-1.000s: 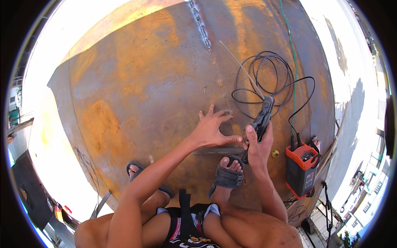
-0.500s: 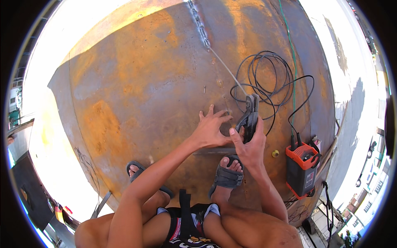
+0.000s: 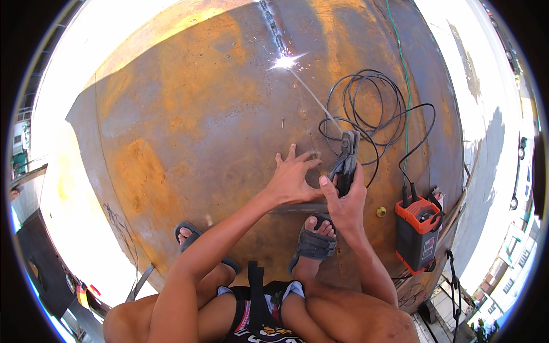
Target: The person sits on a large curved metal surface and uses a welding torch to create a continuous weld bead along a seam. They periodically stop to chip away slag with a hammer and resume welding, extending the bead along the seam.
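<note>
My right hand [image 3: 346,194] is wrapped round a black electrode holder [image 3: 346,163]. From its jaws a thin grey welding rod [image 3: 318,99] runs up and to the left. At the rod's far tip a bright white arc [image 3: 285,62] burns and throws sparks, hiding the tip itself. The arc sits at the near end of a weld bead [image 3: 274,30] on the rusty steel plate [image 3: 211,131]. My left hand [image 3: 293,178] lies on the plate with its fingers spread, beside the holder and holding nothing.
A black cable [image 3: 380,108] lies in loops on the right. An orange and black welding machine [image 3: 419,234] stands at the right edge, near a small yellow round thing [image 3: 381,212]. A green line [image 3: 405,68] crosses the plate. My sandalled foot [image 3: 315,243] is close behind my hands.
A bright arc with flying sparks has lit at the rod's tip, where there was none before. The right hand and holder have shifted only slightly; the left hand has stayed put.
</note>
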Available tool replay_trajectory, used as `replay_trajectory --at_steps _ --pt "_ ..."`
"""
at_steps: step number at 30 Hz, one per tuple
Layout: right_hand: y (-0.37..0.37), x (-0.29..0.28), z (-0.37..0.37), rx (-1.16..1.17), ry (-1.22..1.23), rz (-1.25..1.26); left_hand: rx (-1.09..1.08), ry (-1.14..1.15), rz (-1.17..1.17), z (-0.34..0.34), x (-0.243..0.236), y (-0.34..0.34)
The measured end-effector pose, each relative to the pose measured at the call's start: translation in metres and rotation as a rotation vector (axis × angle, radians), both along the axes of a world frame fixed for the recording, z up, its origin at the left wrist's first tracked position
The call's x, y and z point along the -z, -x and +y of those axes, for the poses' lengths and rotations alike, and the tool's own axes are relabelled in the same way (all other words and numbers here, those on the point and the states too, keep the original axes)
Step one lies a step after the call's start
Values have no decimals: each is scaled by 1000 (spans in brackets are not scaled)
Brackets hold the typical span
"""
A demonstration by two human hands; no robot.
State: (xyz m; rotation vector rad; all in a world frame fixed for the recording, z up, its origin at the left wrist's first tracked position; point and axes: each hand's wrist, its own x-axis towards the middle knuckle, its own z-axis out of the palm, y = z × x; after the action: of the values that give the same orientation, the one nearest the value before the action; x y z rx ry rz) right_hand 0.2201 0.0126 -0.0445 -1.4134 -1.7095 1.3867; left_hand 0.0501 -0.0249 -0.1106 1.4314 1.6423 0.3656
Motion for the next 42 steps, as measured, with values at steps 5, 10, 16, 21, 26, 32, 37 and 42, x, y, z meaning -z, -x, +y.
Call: replay_trajectory --at_steps 5,10,16,21,26,32,37,42 --pt "-6 -6 3 258 393 313 -15 4 -45 4 -7 0" --pt "-7 -9 3 78 -5 59 -18 -32 -25 -2 1 -3" --pt "-5 -8 8 29 -30 -24 -23 -31 -26 0 -2 -4" --pt "-3 -8 9 21 -7 -12 -1 -12 -7 0 -3 -2" --pt "-3 -8 9 18 1 -41 -4 -10 -9 1 -4 -2" --pt "-2 -7 8 27 -20 -44 -12 -17 -12 0 -3 -2" --pt "-4 -7 8 6 -34 -72 -6 -23 -8 0 -3 -2" --pt "-4 -9 6 -1 -38 -77 1 -35 -1 -1 0 -2"
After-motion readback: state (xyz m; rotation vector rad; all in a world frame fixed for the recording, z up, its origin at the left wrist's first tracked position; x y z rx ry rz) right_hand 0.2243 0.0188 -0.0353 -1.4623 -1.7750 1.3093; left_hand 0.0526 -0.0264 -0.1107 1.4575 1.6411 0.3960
